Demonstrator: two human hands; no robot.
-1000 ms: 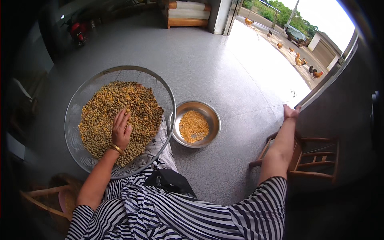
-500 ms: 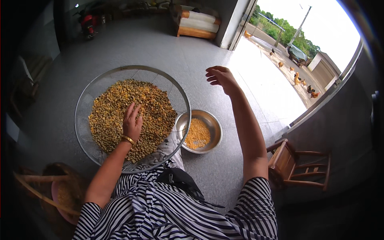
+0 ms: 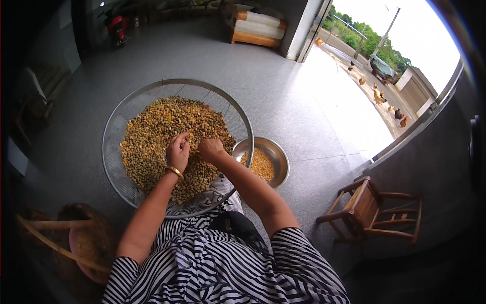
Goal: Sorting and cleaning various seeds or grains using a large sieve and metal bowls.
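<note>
I have the left hand [image 3: 177,151] over the heap of seeds [image 3: 162,126], fingers loosely bent, thumb a little apart from them; I cannot tell whether a seed is pinched there. A gold bracelet [image 3: 175,172] circles that wrist. Just beside it, the right hand [image 3: 211,150] is at the heap's right part, knuckles up and fingers curled under; what they may hold is hidden from me.

The seeds, yellow mixed with greenish brown, lie in a wide round mesh sieve [image 3: 174,81] with a grey rim, which sits over the lap. I see patterned cloth near its lower edge, and a black bag [image 3: 240,226] against the striped shirt [image 3: 212,273].

To the right, partly behind the rim and right forearm from my view, a metal bowl [image 3: 278,159] stands on the grey floor [image 3: 304,197] with yellow grain [image 3: 261,165] inside. Farther right I have a wooden chair [image 3: 360,205] near the dark wall. At lower left is a dim pinkish basin [image 3: 74,243]. Far off are a red motorbike [image 3: 117,28], a pale-cushioned sofa [image 3: 258,30] and, outside the doorway, chickens [image 3: 378,96].
</note>
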